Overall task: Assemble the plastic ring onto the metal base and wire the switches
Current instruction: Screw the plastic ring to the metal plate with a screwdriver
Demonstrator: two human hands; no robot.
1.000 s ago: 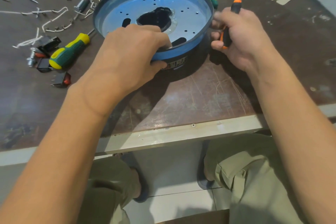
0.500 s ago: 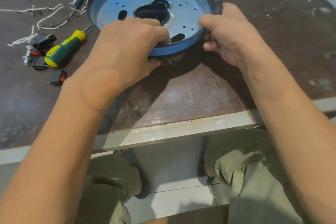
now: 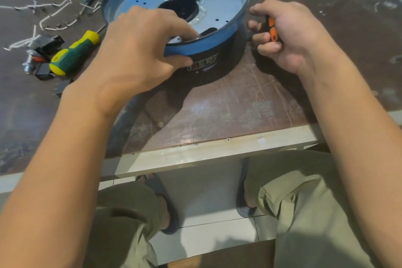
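The left hand point(image 3: 139, 50) grips the metal base's point(image 3: 228, 6) near rim to steady it, and the right hand point(image 3: 289, 37) grasps a screwdriver point(image 3: 272, 28), seemingly ready.

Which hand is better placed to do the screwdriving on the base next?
Right, probably. The right hand grips the orange-and-black screwdriver just beside the base. The left hand holds the near rim, fingers inside and thumb outside, so it suits steadying the base.
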